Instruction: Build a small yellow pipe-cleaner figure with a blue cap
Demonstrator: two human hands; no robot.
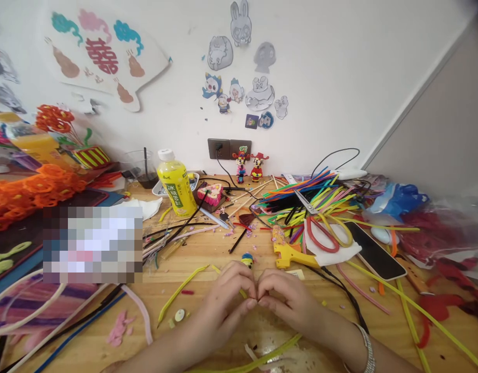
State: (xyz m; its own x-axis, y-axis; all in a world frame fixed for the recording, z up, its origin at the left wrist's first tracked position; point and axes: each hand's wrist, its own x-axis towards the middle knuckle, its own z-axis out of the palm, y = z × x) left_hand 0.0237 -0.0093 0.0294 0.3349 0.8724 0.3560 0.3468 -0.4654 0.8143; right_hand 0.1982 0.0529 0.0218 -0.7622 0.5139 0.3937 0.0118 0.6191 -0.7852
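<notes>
My left hand (227,298) and my right hand (287,300) meet fingertip to fingertip over the wooden table (208,259), both pinched shut on a small piece I cannot make out; a short yellow bit shows under the left fingers. A yellow pipe cleaner (180,290) lies just left of them. Another yellow-green pipe cleaner (262,357) runs beneath my wrists. A small round figure (247,259) sits just beyond my fingers. My right wrist wears a silver bracelet (366,349).
A yellow glue gun (291,255), red-handled scissors (324,233), a black phone (375,251) and a heap of coloured pipe cleaners (309,199) lie right of centre. A yellow drink bottle (177,184) stands at centre left. Orange pipe-cleaner flowers (37,189) fill the left.
</notes>
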